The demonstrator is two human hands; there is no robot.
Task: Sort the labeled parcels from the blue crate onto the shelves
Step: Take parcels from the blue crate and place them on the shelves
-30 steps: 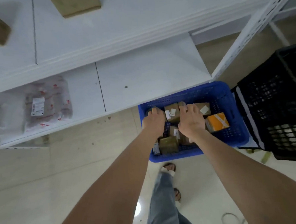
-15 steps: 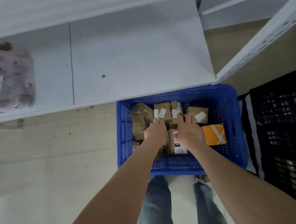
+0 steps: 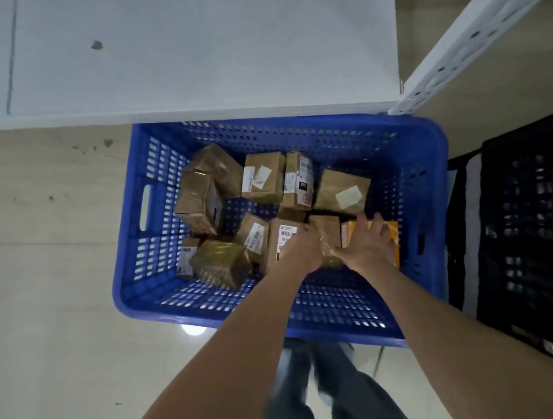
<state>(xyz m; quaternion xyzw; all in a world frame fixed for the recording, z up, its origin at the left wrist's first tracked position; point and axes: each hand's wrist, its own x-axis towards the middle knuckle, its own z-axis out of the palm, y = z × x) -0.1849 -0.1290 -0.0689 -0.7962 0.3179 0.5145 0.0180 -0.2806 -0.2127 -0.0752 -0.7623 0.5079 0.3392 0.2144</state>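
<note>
The blue crate [image 3: 143,285] stands on the floor, just in front of the white shelf [image 3: 197,45], and holds several brown labeled parcels. Both my hands reach into its right half. My left hand [image 3: 298,250] lies over a parcel with a white barcode label [image 3: 285,233], its fingers curled against the left side of a tape-wrapped brown parcel [image 3: 327,232]. My right hand [image 3: 371,246] has its fingers spread above an orange box [image 3: 392,234], and its thumb touches the right side of the tape-wrapped parcel. The left fingertips are hidden.
A black crate [image 3: 523,238] stands close to the right of the blue one. A white perforated shelf post [image 3: 443,64] rises at the upper right. My legs in jeans [image 3: 323,391] stand just behind the blue crate on the pale tile floor [image 3: 46,293].
The view has dropped closer over the crate. Both hands have shifted right, from the middle parcels to either side of the tape-wrapped parcel. The right fingers have spread over the orange box.
</note>
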